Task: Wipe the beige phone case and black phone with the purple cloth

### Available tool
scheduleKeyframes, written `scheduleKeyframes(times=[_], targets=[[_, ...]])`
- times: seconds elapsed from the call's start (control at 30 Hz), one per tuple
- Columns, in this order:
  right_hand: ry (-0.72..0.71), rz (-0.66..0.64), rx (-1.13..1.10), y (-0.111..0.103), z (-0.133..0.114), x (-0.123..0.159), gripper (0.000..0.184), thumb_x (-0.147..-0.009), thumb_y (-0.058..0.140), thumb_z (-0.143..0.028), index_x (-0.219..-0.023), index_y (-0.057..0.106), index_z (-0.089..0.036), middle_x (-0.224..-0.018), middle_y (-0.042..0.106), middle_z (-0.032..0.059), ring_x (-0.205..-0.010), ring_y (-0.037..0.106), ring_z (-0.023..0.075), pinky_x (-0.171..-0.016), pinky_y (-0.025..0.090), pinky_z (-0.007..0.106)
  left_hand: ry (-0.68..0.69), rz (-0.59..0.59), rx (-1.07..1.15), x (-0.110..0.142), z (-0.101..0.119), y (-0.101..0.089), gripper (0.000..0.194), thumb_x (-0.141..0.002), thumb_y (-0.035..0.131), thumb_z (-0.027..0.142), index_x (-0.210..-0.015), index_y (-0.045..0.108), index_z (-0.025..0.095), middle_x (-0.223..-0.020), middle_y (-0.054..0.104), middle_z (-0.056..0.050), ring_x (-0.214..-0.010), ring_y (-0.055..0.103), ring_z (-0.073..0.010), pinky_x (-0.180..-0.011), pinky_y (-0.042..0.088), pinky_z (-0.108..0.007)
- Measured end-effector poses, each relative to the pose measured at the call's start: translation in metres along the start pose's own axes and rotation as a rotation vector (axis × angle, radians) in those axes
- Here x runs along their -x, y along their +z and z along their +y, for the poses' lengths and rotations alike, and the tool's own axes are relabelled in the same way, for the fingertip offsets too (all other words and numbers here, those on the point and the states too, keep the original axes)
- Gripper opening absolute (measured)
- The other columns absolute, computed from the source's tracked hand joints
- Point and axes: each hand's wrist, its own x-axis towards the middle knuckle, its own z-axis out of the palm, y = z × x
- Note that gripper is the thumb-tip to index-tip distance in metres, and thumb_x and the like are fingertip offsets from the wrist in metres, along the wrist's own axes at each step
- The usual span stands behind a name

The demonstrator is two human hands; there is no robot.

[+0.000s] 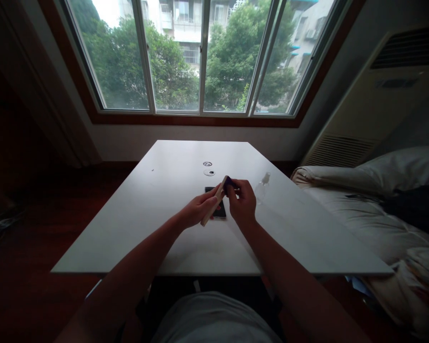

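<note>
1. White rectangular table (136,224): work surface under the window; both forearms reach over its near edge.
2. Left hand (196,209): fingers closed around a slim, pale, flat rectangular slab (214,206), held tilted above the table, top end towards the right hand.
3. Black flat phone-like slab (219,209): lies on the table just beneath both hands, mostly hidden.
4. Two small round discs (209,168): on the table beyond the hands, untouched.
5. Right hand (242,202): fingertips pinched on a small dark purple piece (230,182), pressed at the pale slab's top end. Judgement: work at that end looks mid-course, unfinished.
6. Clear small spray bottle (262,188): upright, just right of the right hand, apart.
</note>
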Motion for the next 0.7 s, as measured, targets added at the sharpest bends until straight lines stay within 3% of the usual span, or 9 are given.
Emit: scheduleKeyframes(times=[0.17,0.27,0.43,0.57,0.7], targets=[[-0.010,0.049,0.066,0.002,0.000,-0.001,0.019,-0.095,0.058,-0.033,-0.109,0.066,-0.022,-0.115,0.060,0.0086,-0.100,0.062,0.0209,-0.064,0.057,0.031,0.026,0.000,-0.012,0.001,0.002,-0.001,0.064,-0.098,0.052,0.051,-0.157,0.038,0.032,-0.140,0.055,-0.013,-0.107,0.063,-0.0289,-0.061,0.056,-0.027],[0.087,0.028,0.115,0.004,0.007,-0.001,0.023,-0.095,0.057,-0.037,-0.109,0.066,-0.021,-0.107,0.066,0.0081,-0.093,0.064,0.0216,-0.061,0.053,0.030,0.081,0.034,-0.044,0.001,0.000,-0.002,0.060,-0.098,0.054,0.049,-0.154,0.044,0.031,-0.147,0.048,-0.013,-0.108,0.063,-0.0288,-0.060,0.056,-0.026],[0.228,-0.044,0.153,0.007,0.017,0.000,0.025,-0.093,0.060,-0.041,-0.102,0.068,-0.020,-0.093,0.071,0.0053,-0.081,0.066,0.0213,-0.071,0.053,0.035,0.143,0.055,-0.074,0.001,-0.001,-0.002,0.057,-0.099,0.054,0.045,-0.153,0.046,0.031,-0.147,0.047,-0.012,-0.110,0.062,-0.0277,-0.062,0.057,-0.025],[0.261,-0.074,0.174,0.006,0.018,-0.001,0.026,-0.091,0.062,-0.044,-0.098,0.069,-0.020,-0.088,0.071,0.0052,-0.077,0.065,0.0214,-0.072,0.052,0.036,0.132,0.067,-0.081,0.001,0.001,0.001,0.056,-0.099,0.053,0.045,-0.152,0.048,0.029,-0.146,0.047,-0.013,-0.110,0.061,-0.0277,-0.063,0.057,-0.025],[0.230,-0.024,0.196,0.007,0.020,-0.001,0.027,-0.090,0.063,-0.045,-0.097,0.068,-0.019,-0.093,0.070,0.0076,-0.082,0.065,0.0227,-0.074,0.053,0.037,0.093,0.095,-0.038,0.001,0.005,0.003,0.059,-0.098,0.054,0.048,-0.154,0.046,0.028,-0.142,0.050,-0.014,-0.109,0.063,-0.0295,-0.062,0.057,-0.027]])
